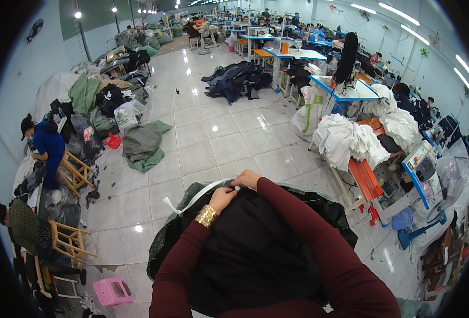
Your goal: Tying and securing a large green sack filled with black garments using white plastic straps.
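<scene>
In front of me stands a large dark green sack [163, 241] filled with black fabric [255, 249]. At its far rim my left hand [223, 198], below a wide gold bracelet [206, 216], is closed with its fingertips pressed together. My right hand [247, 179] meets it there, its fingers bent down and closed over the rim. A white strip [198, 197] runs along the rim from a loose end at the left up to both hands. The fingers partly cover the strip where they meet.
Right of the sack, white cloth bundles [346, 140] lie on an orange bench [366, 177]. Dark garments [237, 80] are heaped on the tiled floor ahead. To the left are a green sack [143, 144], wooden stools [67, 238], a pink stool [112, 291] and two people working.
</scene>
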Motion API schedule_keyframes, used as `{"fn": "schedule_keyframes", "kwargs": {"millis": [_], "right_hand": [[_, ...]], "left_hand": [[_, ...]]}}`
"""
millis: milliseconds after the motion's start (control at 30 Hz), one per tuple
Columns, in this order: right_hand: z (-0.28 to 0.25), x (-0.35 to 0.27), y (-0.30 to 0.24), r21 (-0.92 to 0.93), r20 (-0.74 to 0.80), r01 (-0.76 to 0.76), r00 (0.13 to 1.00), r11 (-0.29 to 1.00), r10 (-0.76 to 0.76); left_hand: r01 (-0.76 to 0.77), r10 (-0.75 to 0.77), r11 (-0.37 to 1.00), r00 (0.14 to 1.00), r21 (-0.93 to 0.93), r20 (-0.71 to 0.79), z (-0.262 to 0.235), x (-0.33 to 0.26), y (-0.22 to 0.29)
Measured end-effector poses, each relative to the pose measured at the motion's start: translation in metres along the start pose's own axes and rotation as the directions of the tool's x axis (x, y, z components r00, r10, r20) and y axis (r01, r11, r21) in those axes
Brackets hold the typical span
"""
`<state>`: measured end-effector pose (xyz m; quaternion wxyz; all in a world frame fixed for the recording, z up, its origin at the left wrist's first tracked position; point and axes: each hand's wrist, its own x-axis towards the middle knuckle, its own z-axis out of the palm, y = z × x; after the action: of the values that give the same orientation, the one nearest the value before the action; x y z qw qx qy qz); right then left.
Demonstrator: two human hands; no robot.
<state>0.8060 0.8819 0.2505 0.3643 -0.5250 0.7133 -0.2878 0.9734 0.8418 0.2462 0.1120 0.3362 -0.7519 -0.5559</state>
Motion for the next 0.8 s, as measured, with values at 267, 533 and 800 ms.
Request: {"fn": "schedule_keyframes", "kwargs": {"millis": [267,533,800], "right_hand": [[0.0,-0.016,-0.022,-0.226,-0.239,0.124,0.955,0.966,-0.178],[0.004,-0.027,-0.037,-0.753,-0.335,0.0,0.86,0.658,-0.384],[-0.004,-0.037,-0.05,-0.653,-0.45,-0.005,0.807,0.757,-0.382]], "left_hand": [[0.271,-0.192,0.751,0.962,-0.602,0.194,-0.008,0.017,-0.001],[0.229,-0.334,0.499,0.941,-0.836,0.058,0.002,0.017,0.014],[0.164,-0.152,0.387,0.982,-0.907,0.113,0.002,-0.013,0.056]]}}
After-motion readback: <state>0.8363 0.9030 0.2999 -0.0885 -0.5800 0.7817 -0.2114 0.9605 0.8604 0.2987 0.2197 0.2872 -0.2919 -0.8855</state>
